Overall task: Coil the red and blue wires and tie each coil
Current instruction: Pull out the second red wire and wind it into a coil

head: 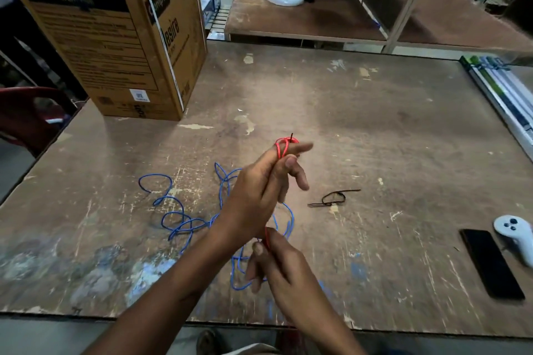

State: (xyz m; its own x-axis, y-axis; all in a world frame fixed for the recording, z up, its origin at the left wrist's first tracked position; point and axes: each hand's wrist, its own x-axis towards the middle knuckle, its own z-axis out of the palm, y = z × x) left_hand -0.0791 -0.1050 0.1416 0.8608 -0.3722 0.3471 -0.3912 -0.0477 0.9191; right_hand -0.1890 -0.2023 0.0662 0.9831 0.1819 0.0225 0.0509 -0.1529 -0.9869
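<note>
The red wire (pixel 284 147) is wound in a few tight loops around the raised fingers of the left hand (pixel 259 193), which grips the strand; a dark tip pokes out above the loops. The right hand (pixel 277 262) pinches the same thin red strand lower down. The blue wire (pixel 178 219) sprawls in loose tangled loops on the worn bench (pixel 375 130) beneath both hands. 1 black tie (pixel 333 199) lies just right of them.
</note>
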